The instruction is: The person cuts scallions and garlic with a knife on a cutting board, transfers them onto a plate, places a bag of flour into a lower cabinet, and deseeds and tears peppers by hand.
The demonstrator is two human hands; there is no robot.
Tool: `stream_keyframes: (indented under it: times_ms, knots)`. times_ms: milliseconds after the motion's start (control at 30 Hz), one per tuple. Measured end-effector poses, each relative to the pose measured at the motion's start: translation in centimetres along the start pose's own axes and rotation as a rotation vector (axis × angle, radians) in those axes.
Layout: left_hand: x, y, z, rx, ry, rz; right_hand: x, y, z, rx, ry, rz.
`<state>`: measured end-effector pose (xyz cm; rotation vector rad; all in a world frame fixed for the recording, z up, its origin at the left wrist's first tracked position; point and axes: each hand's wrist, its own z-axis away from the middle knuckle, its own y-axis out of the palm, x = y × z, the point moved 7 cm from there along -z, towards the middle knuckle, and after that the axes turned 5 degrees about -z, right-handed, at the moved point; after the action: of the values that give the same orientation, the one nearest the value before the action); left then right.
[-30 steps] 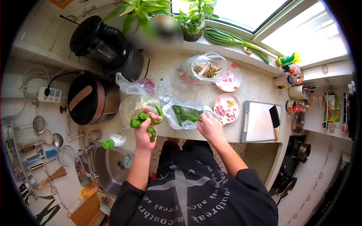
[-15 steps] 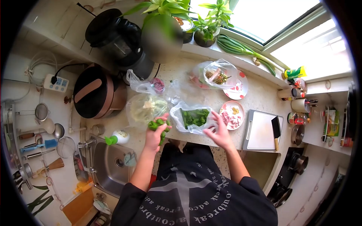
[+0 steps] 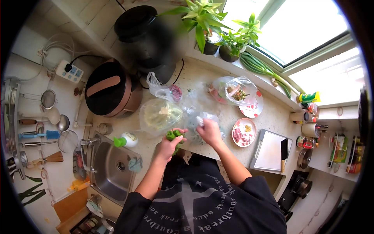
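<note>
My left hand [image 3: 166,148] is closed around several green peppers [image 3: 173,135], just above the counter's front edge. My right hand [image 3: 210,132] grips the bunched top of a clear plastic bag [image 3: 199,118], to the right of the peppers. The bag's contents are mostly hidden by the hand and the gathered plastic. Behind the peppers lies another clear bag [image 3: 159,115] with something pale green inside. To the right of my right hand sits a small plate [image 3: 244,144] with cut meat and some yellowish pieces on it.
A white cutting board [image 3: 269,150] with a cleaver [image 3: 284,150] lies at the right. The sink [image 3: 111,175] and a green-capped bottle [image 3: 128,139] are at the left. A rice cooker [image 3: 113,91], a bag of food [image 3: 239,91] and a red-spotted plate [image 3: 257,109] stand farther back.
My right hand has gone from open beside the bag to gripping its gathered top. The bag's opening, which showed green peppers, is now bunched up. My left hand still holds its peppers. The view has shifted.
</note>
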<state>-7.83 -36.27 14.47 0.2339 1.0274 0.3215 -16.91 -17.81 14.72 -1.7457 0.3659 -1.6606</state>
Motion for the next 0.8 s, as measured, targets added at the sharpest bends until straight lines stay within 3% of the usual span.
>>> stream_keyframes:
  times_ms: [100, 300, 333, 500, 600, 667, 800]
  knots:
    - [-0.4, -2.4, 1.5, -0.045, 0.035, 0.027, 2.6, -4.0, -2.1, -0.032, 0.043, -0.123]
    - [-0.4, -5.3, 3.8, -0.12, 0.073, 0.148, 8.4, -10.1, -8.8, -0.176, -0.208, -0.196]
    - [-0.4, -5.6, 4.0, -0.126, 0.08, 0.162, 8.8, -10.4, -10.3, -0.148, -0.169, -0.187]
    - [-0.5, -6.3, 4.7, -0.148, 0.092, 0.163, 9.4, -8.9, -17.4, -0.207, -0.277, 0.137]
    - [-0.2, -6.6, 4.9, -0.161, 0.084, 0.167, 6.5, -5.7, -20.2, -0.239, -0.374, 0.104]
    - [0.0, -6.6, 4.9, -0.162, 0.082, 0.166, 2.3, -2.8, -21.1, -0.083, -0.249, 0.045]
    - [0.2, -7.0, 5.1, -0.169, 0.078, 0.176, 4.6, -4.8, -12.8, -0.641, -0.398, 0.087]
